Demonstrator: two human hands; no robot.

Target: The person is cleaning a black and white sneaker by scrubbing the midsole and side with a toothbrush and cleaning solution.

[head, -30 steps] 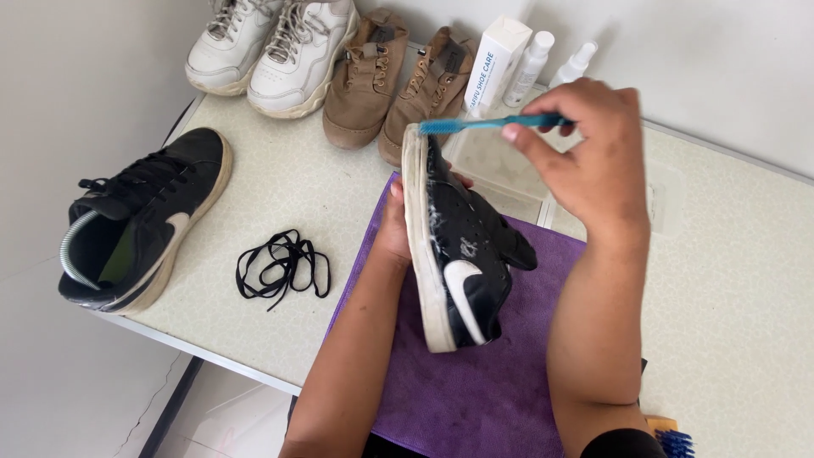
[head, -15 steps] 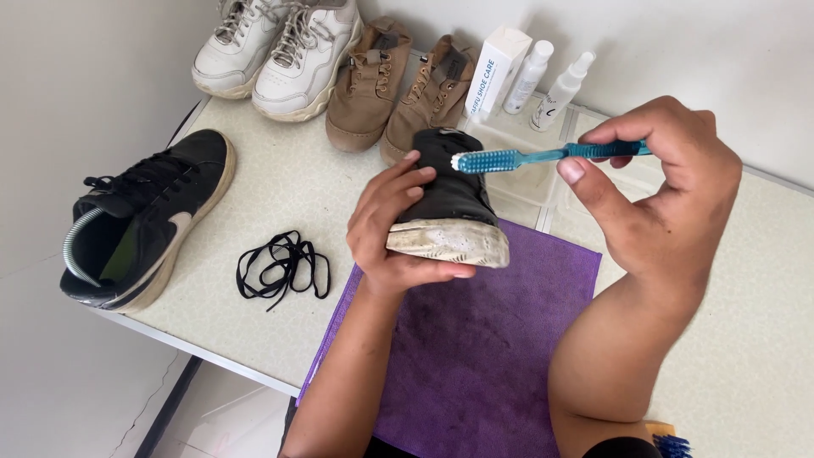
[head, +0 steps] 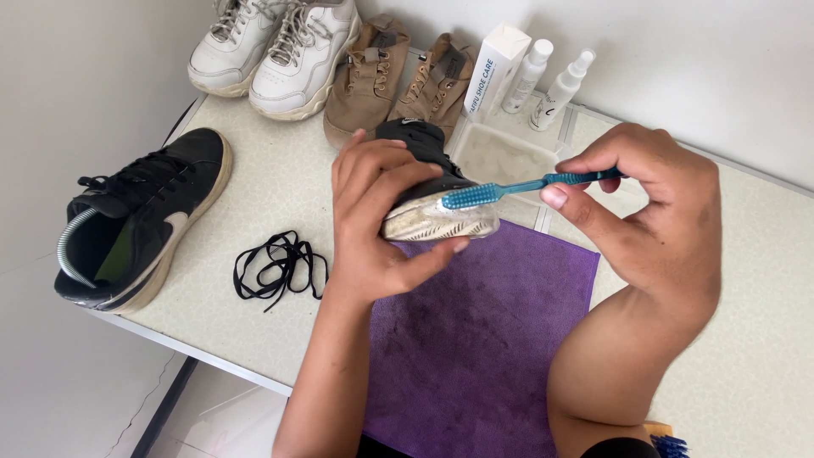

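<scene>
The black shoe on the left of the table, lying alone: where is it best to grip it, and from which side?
Probably grip the black shoe at its heel collar, from above: it stands upright on its sole, the opening faces up and nothing touches it. The loose lace lies apart.

Left hand (head: pixel 373 225) at frame centre, forearm rising from the lower edge, fingers curled in a closed grip, thumb low. Right hand (head: pixel 653 220) at centre right, wrist bent, thumb and fingertips (head: pixel 555 197) pinched shut.

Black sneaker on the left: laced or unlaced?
Laced: the black sneaker has laces across its tongue; a separate loose black lace lies beside it.
</scene>
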